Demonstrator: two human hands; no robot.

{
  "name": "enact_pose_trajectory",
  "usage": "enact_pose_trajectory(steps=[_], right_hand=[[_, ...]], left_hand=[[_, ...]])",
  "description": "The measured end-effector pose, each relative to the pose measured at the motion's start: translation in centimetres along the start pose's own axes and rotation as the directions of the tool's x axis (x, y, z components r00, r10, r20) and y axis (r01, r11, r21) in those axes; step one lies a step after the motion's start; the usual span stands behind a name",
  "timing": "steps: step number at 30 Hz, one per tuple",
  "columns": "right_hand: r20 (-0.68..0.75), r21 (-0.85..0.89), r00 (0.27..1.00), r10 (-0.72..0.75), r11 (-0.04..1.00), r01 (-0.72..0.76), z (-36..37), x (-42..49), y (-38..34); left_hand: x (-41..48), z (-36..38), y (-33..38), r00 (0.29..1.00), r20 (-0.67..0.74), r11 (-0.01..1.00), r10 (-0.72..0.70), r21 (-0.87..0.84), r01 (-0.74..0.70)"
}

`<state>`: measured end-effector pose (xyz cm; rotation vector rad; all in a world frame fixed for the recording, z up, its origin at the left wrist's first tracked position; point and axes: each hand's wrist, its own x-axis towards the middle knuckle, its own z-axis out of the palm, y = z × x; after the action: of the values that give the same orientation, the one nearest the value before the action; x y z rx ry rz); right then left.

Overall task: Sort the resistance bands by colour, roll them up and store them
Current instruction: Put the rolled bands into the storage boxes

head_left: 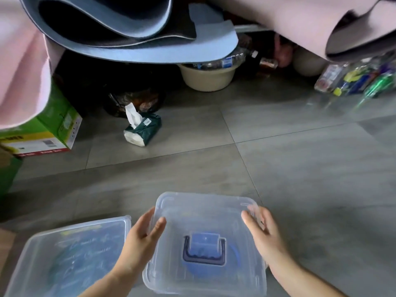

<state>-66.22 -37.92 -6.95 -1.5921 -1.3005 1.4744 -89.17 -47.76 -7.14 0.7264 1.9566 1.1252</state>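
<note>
On a grey tiled floor (pixel 300 168), a green carton (pixel 53 125) is seen at the far left, partly covered by pale pink cloth (pixel 19 71). In front of it, a lidded clear box (pixel 120 220) is set on the tiles, and a dark blue-green round mass (pixel 70 269) is made out dimly through its cloudy lid; what it is cannot be told. A rolled blue mat (pixel 128 48) is seen above and a green tissue pack (pixel 143 129) further back. A second clear box (pixel 203 211), lid on, is held between both hands near the bottom centre. The left hand (pixel 141 232) is laid flat against the box's left side, fingers straight and close together, thumb resting on the lid. A blue rolled band (pixel 234 251) is visible inside, beneath the lid's dark blue handle (pixel 204 251). A beige basin (pixel 207 78) is seen behind. The right hand (pixel 263 230) is pressed against the right side in the same way, fingers straight and together, thumb on the lid. Plastic bottles (pixel 353 80) are piled at the far right.
</note>
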Motion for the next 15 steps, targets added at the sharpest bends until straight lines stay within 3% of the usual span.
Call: enact_pose_trajectory(steps=[4, 10, 15], right_hand=[[0.084, -0.101, 0.994, 0.063, 0.993, -0.054, 0.1, 0.0, 1.5], [0.163, -0.187, 0.979, 0.119, 0.979, -0.088, 0.5, 1.6, 1.2], [0.168, -0.268, 0.974, 0.154, 0.958, -0.105, 0.7, 2.1, 1.1]], left_hand=[[-0.4, 0.3, -1.9, 0.997, 0.045, 0.996, -0.058, 0.073, 0.055], [0.4, 0.3, -2.8, 0.974, 0.079, 0.975, -0.212, -0.045, 0.216], [0.7, 0.7, -2.6, 0.984, 0.039, 0.984, -0.174, 0.054, 0.172]])
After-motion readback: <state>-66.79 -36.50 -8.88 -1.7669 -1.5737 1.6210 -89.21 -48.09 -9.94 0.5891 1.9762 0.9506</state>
